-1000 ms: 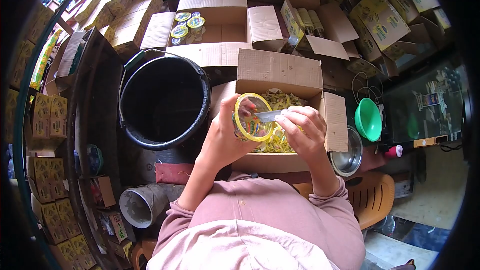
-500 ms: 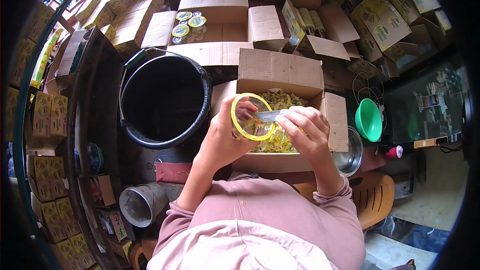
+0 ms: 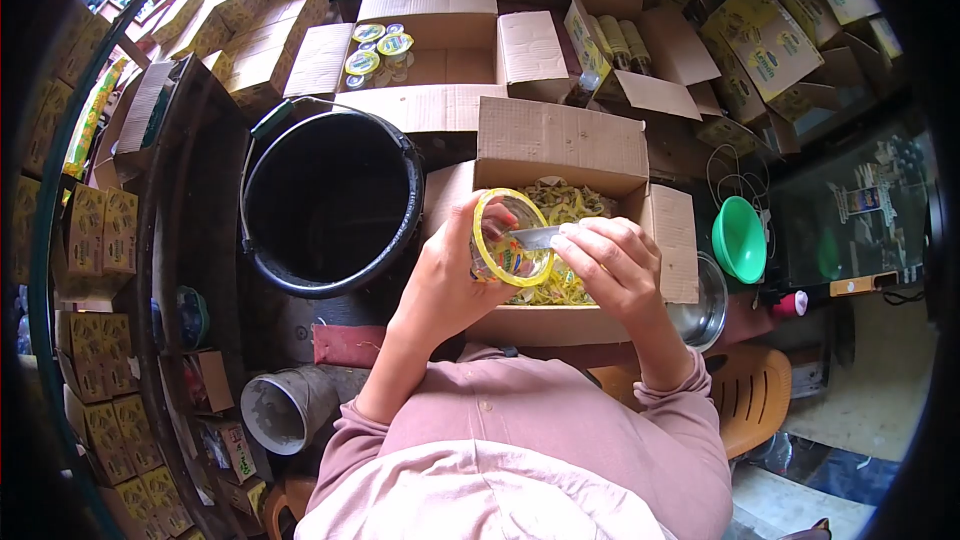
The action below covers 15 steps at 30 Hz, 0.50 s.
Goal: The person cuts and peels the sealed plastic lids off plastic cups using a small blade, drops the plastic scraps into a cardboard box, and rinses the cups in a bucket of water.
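My left hand (image 3: 442, 275) is wrapped round a clear plastic cup (image 3: 511, 272) with a yellow rim and printed sides, its mouth tilted up toward me. Between the fingers of my right hand (image 3: 612, 258) is a knife (image 3: 536, 238), its flat grey blade reaching across the cup's mouth to the inside of the rim. Both hands hang over an open cardboard box (image 3: 560, 142) that holds a heap of yellow plastic strips (image 3: 565, 208).
Left of the box stands a large black bucket (image 3: 256, 262). Farther back, another open carton (image 3: 428, 0) holds several lidded cups (image 3: 362, 62). A green bowl (image 3: 738, 240) and a metal basin (image 3: 712, 315) lie to the right, a grey bucket (image 3: 275, 415) at lower left.
The cup has turned a little in my left hand, so its mouth looks narrower. The knife blade has shifted slightly and lies more level across the opening.
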Motion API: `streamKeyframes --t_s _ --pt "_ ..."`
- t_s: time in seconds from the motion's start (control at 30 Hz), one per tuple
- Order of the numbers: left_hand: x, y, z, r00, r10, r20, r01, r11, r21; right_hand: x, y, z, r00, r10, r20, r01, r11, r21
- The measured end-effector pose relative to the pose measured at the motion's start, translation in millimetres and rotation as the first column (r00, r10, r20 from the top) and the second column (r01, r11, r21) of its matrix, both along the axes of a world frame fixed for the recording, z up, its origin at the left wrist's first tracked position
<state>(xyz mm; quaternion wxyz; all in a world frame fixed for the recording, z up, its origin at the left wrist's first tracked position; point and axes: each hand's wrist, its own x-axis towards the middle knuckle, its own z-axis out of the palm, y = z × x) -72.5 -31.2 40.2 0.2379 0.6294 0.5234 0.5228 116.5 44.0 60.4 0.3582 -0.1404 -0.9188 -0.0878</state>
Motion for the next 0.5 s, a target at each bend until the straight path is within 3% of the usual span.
streamKeyframes --t_s 0.5 --pt "0.4 -0.6 1.2 1.000 -0.025 -0.017 0.025 0.999 -0.022 -3.9 1.8 0.3 0.999 0.023 0.028 -0.024 0.999 0.032"
